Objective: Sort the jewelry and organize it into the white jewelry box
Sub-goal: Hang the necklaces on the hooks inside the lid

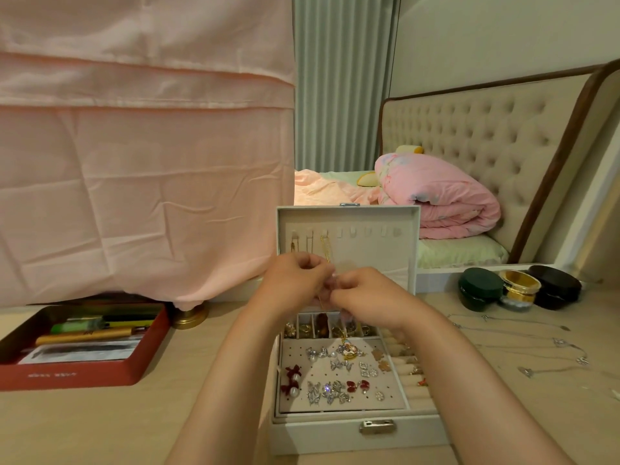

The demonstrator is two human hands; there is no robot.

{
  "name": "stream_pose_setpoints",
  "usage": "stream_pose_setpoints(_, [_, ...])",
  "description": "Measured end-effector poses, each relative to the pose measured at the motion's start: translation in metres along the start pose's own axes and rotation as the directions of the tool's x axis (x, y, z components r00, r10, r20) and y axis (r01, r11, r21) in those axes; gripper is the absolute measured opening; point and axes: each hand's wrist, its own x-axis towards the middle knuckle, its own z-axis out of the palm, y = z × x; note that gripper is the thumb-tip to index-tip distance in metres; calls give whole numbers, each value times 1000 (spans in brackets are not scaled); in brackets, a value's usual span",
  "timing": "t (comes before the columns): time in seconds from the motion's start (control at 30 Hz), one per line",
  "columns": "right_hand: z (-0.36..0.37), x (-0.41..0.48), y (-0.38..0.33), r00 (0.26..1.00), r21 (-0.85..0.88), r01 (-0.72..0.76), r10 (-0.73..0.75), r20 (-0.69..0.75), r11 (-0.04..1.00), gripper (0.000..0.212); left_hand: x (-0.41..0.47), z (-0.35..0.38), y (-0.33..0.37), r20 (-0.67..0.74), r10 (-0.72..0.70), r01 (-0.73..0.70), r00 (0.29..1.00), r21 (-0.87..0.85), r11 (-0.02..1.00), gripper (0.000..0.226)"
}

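The white jewelry box (335,432) stands open on the table in front of me, lid (379,229) upright. Thin gold chains (324,245) hang from hooks inside the lid. My left hand (295,280) and my right hand (365,297) meet above the box, fingers pinched together on a gold necklace whose round pendant (349,350) dangles over the earring tray. The tray (389,397) holds several silver, red and pearl earrings. Small compartments behind it hold rings. What the fingertips hold is partly hidden.
Silver necklaces (536,344) lie loose on the table to the right. Behind them stand a green case (479,288), gold bangles (518,285) and a black case (555,286). A red tray (77,375) with pens sits at the left, next to a brass base (189,317).
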Motion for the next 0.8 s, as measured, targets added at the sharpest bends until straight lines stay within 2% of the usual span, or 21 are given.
stream_pose_setpoints(0.1, [-3, -5, 1, 996, -34, 18, -15, 93, 999, 14, -2, -5, 3, 61, 9, -7, 998, -19, 1000, 13])
stream_pose_setpoints(0.2, [-9, -5, 3, 994, -7, 18, -18, 105, 1000, 14, -2, -13, 2, 72, 28, -29, 997, 15, 999, 13])
stream_pose_setpoints(0.33, [-18, -6, -2, 995, 169, 91, -96, 24, 981, 12, -3, -15, -1, 107, -13, 3, 994, 90, 996, 15])
stream_pose_setpoints(0.43, [-22, -5, -2, 990, 315, 141, -132, -47, 939, 14, -8, -9, -1, 263, -64, 23, 963, 156, 988, 14])
stream_pose_setpoints(0.57, [-24, -3, 0, 972, 344, 211, -158, -175, 915, 14, -12, -1, -1, 418, -111, 15, 902, 226, 974, 18])
stream_pose_setpoints(0.7, [-29, -1, 4, 965, 326, 225, -163, -207, 918, 15, -11, -2, -3, 374, -64, 3, 925, 162, 987, 16])
stream_pose_setpoints(0.8, [-32, -1, 9, 986, 226, 132, -104, -133, 965, 16, -6, -6, -3, 262, -8, -6, 965, 52, 999, 15])
